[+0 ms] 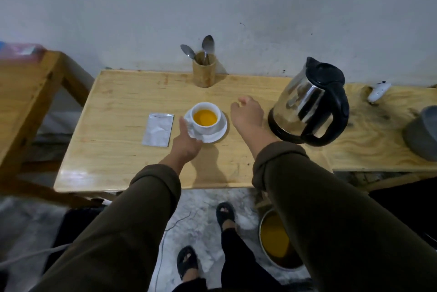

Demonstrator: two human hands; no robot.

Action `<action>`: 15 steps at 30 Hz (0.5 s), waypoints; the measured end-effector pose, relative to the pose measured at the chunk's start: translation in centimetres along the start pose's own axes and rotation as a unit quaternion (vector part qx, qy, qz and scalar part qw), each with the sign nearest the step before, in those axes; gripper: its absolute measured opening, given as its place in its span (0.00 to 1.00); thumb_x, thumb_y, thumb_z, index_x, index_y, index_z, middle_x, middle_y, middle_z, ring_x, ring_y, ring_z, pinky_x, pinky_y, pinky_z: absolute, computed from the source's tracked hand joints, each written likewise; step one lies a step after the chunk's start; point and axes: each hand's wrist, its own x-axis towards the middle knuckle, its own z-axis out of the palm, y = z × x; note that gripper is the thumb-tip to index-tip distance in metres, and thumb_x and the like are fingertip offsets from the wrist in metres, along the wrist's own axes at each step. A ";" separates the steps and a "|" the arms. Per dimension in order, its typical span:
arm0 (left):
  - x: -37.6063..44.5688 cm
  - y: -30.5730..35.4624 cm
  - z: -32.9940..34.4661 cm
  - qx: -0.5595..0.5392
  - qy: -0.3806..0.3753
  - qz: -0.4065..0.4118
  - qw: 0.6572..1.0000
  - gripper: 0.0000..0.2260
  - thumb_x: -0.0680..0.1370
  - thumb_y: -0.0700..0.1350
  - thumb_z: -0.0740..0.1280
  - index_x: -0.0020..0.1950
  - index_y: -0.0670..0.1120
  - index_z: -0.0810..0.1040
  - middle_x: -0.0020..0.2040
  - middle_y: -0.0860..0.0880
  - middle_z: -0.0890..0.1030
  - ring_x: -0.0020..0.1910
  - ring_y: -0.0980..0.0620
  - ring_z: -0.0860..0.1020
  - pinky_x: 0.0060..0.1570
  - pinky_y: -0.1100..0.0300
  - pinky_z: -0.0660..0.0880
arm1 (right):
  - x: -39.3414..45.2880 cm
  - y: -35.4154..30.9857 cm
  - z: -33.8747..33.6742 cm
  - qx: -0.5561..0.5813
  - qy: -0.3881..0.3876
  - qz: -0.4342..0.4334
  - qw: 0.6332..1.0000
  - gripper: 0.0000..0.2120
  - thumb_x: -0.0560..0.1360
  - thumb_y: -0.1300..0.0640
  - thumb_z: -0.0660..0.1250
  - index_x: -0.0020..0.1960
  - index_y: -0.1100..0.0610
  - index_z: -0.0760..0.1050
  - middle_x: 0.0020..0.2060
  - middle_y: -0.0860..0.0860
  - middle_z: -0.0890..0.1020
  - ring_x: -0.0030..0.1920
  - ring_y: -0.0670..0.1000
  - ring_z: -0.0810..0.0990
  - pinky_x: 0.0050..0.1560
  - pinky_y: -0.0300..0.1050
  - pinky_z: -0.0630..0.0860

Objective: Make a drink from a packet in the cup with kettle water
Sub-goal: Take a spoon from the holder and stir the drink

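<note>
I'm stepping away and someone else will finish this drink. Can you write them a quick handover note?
Left hand: at the saucer rim, touching it; a grip is not clear.
Right hand: empty, open, between cup and kettle.
Cup sits on the saucer, holding orange liquid.
Packet lies flat left of the cup, top torn.
Kettle stands on the right, lid shut.
Spoons wait in the wooden holder.
Done: powder and water appear in.
Left: probably stirring.
</note>
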 end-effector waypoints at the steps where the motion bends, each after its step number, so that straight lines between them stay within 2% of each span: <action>1: 0.4 -0.3 -0.3 -0.002 -0.002 0.000 1.000 0.40 0.78 0.42 0.62 0.78 0.50 0.36 0.65 0.34 0.75 0.61 0.36 0.75 0.56 0.52 0.71 | 0.7 -0.6 0.5 -0.017 -0.021 -0.012 1.000 0.19 0.78 0.55 0.59 0.68 0.56 0.69 0.68 0.55 0.72 0.65 0.55 0.73 0.59 0.45 0.71; 4: 1.5 -1.1 -1.3 0.006 -0.003 -0.009 1.000 0.35 0.78 0.42 0.62 0.79 0.49 0.45 0.65 0.36 0.75 0.62 0.37 0.75 0.56 0.53 0.70 | 3.2 -2.6 1.9 -0.070 -0.067 -0.045 0.994 0.18 0.78 0.56 0.59 0.66 0.58 0.72 0.66 0.55 0.75 0.65 0.56 0.73 0.61 0.45 0.70; 6: 2.2 -1.3 -1.9 0.028 0.000 -0.006 1.000 0.31 0.78 0.43 0.62 0.78 0.49 0.52 0.63 0.38 0.78 0.62 0.40 0.76 0.53 0.58 0.69 | 5.2 -4.2 2.7 -0.103 -0.074 -0.072 0.989 0.16 0.78 0.58 0.58 0.63 0.59 0.75 0.63 0.56 0.77 0.63 0.57 0.75 0.60 0.46 0.72; 9: 3.2 -1.5 -2.9 0.036 0.021 -0.008 0.999 0.23 0.79 0.46 0.62 0.74 0.50 0.64 0.58 0.43 0.82 0.60 0.45 0.78 0.50 0.65 0.65 | 8.5 -6.6 3.9 -0.148 -0.086 -0.118 0.978 0.15 0.77 0.61 0.56 0.57 0.62 0.78 0.58 0.59 0.80 0.59 0.60 0.77 0.55 0.47 0.74; 11: 3.9 -1.4 -3.4 0.024 0.036 -0.019 0.999 0.18 0.79 0.50 0.62 0.69 0.51 0.72 0.57 0.46 0.83 0.59 0.49 0.79 0.50 0.66 0.65 | 10.6 -8.4 4.7 -0.159 -0.099 -0.128 0.974 0.15 0.78 0.62 0.56 0.57 0.62 0.78 0.57 0.58 0.80 0.57 0.58 0.78 0.50 0.45 0.73; 15: 4.9 -1.1 -3.7 -0.004 0.038 -0.033 0.999 0.15 0.78 0.51 0.64 0.64 0.51 0.78 0.57 0.49 0.83 0.59 0.52 0.79 0.52 0.66 0.68 | 14.7 -10.7 6.7 -0.205 -0.126 -0.150 0.959 0.14 0.79 0.60 0.56 0.60 0.62 0.75 0.59 0.56 0.78 0.57 0.56 0.78 0.44 0.40 0.68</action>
